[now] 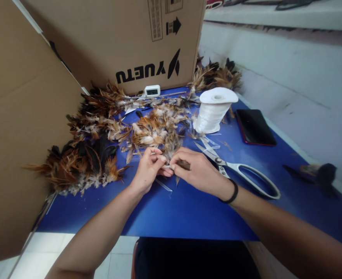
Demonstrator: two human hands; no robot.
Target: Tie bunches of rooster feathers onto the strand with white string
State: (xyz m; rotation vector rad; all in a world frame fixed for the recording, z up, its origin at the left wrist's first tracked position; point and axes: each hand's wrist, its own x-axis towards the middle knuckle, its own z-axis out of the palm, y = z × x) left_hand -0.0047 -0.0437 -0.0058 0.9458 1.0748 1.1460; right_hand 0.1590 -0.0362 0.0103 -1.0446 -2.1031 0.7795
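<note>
Over the blue table, my left hand [150,167] and my right hand [195,168] meet with their fingertips together. Both pinch a small bunch of feathers [172,144], brown and grey, at its pale lower ends. The exact grip is partly hidden by the fingers. A thin clear ribbon end [163,185] sticks out below my left hand. Just beyond lies a heap of loose brown and white feathers [150,130]. White-handled scissors [234,166] rest beside my right wrist, blades partly apart. Behind them stands a spool of white ribbon [213,112].
Large cardboard boxes [95,42] wall off the back and left. Feather bundles [83,164] lie along the left. A small digital clock [152,90] stands at the back. A dark phone [255,127] and a black feather piece [326,174] lie on the right of the blue table [107,217].
</note>
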